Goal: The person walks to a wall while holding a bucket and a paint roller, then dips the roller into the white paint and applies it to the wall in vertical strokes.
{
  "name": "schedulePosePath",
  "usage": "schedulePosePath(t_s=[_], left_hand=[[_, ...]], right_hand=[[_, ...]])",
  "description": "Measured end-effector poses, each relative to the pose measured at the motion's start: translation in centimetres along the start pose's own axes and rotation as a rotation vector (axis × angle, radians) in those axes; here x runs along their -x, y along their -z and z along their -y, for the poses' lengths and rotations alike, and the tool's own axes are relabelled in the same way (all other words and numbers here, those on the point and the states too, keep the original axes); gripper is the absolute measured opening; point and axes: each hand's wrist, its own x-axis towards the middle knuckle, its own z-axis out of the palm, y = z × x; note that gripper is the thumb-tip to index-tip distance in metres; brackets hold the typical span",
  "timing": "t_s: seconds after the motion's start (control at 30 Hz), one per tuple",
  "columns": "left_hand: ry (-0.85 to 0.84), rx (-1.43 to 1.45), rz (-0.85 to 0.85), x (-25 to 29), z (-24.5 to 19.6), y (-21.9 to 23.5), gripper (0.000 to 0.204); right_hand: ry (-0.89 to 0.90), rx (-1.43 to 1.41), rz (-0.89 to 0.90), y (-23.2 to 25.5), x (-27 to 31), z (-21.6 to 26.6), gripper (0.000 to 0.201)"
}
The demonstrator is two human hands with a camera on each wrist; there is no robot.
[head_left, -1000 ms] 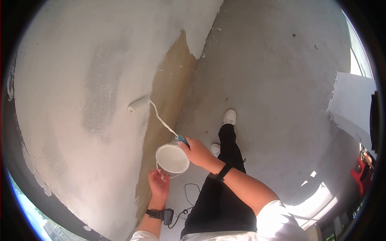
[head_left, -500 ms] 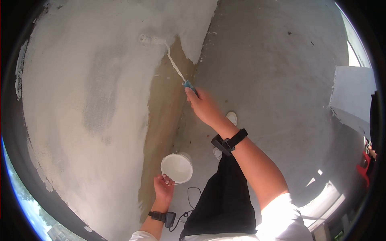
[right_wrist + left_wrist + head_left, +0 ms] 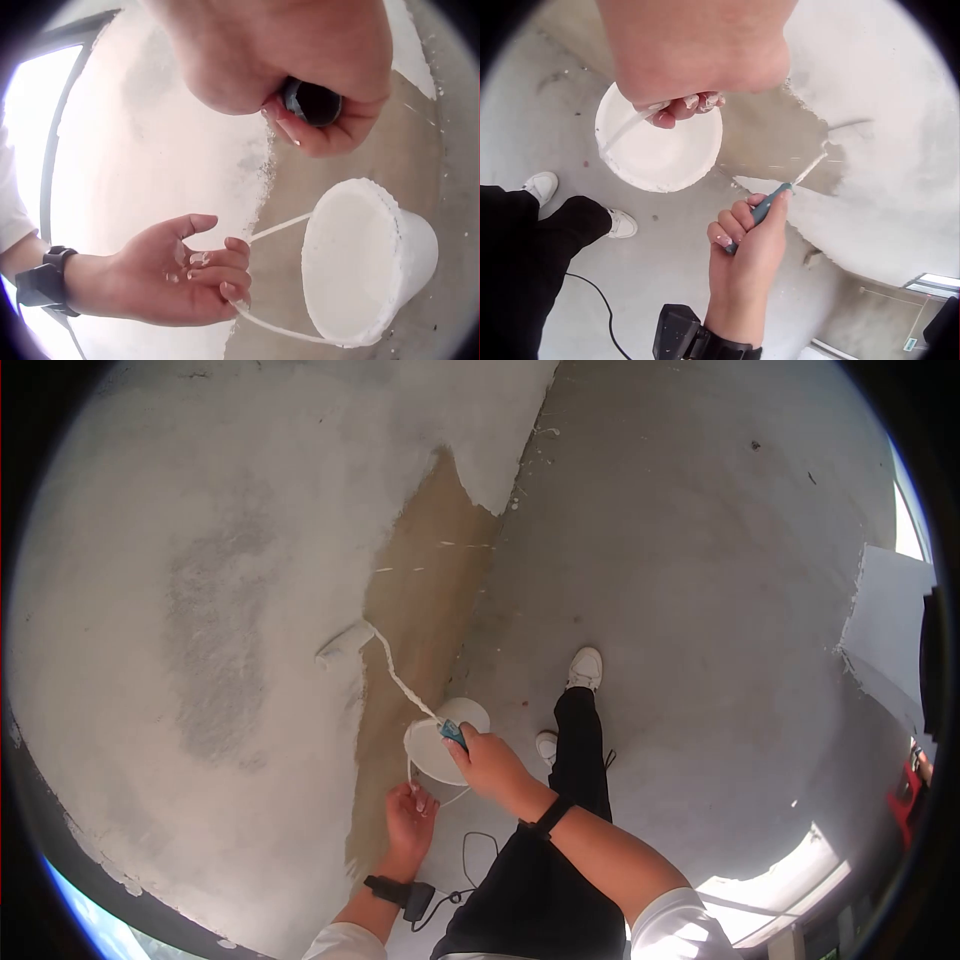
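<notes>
My right hand (image 3: pixel 497 768) grips the blue handle (image 3: pixel 763 210) of a paint roller (image 3: pixel 345 644). The roller's white-coated sleeve lies against the wall, at the edge of the pale coat beside a bare brown strip. Its bent frame (image 3: pixel 402 682) is caked with paint. My left hand (image 3: pixel 187 274) has its fingers hooked round the thin bail (image 3: pixel 281 330) of a white bucket (image 3: pixel 420 244), thumb held away. Dabs of paint mark those fingers. The bucket hangs tilted below the right hand in the head view, its inside coated pale.
The wall (image 3: pixel 250 840) fills the left, with a damp-looking grey patch (image 3: pixel 220 630). A brown unpainted strip (image 3: pixel 430 560) runs down to the grey floor (image 3: pixel 690 610). White shoes (image 3: pixel 584 668) stand near the bucket. A black cable (image 3: pixel 604 300) hangs by the legs.
The roller went up the wall to the top of the brown strip, then came back down with the right hand. The bucket now tilts more, still hanging from the left hand.
</notes>
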Motion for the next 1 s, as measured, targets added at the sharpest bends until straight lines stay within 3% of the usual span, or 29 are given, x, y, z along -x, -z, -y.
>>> schedulePosePath(t_s=[0.1, 0.27, 0.43, 0.53, 0.67, 0.87, 0.97, 1.0], left_hand=[[0.014, -0.039, -0.017, -0.8, 0.1, -1.2, 0.022], [0.039, -0.095, -0.028, -1.4, 1.0, -2.5, 0.023], [0.061, -0.088, -0.057, -1.3, 2.0, -2.0, 0.024], [0.068, -0.066, -0.083, -1.3, 2.4, -2.1, 0.025], [0.088, -0.063, -0.039, -1.4, 2.4, -2.1, 0.024], [0.071, -0.082, -0.020, -0.7, 2.7, -4.0, 0.023], [0.048, -0.092, -0.030, -0.3, 2.6, -5.1, 0.023], [0.047, -0.084, -0.039, 0.0, 2.5, -5.5, 0.022]], right_hand=[[0.017, 0.064, 0.062, 0.9, 0.8, -1.1, 0.037], [0.155, -0.065, -0.131, 6.2, -1.7, 0.5, 0.039], [0.132, -0.246, -0.327, 13.5, -8.7, 4.0, 0.046], [0.049, -0.311, -0.294, 16.0, -12.8, 4.5, 0.048], [0.001, -0.204, -0.236, 14.7, -12.3, 4.6, 0.047], [0.011, -0.138, -0.101, 2.2, -3.3, -2.5, 0.043], [-0.064, -0.122, 0.026, 2.0, -1.3, -2.4, 0.043], [-0.053, -0.133, -0.009, 2.3, -1.4, -2.4, 0.043]])
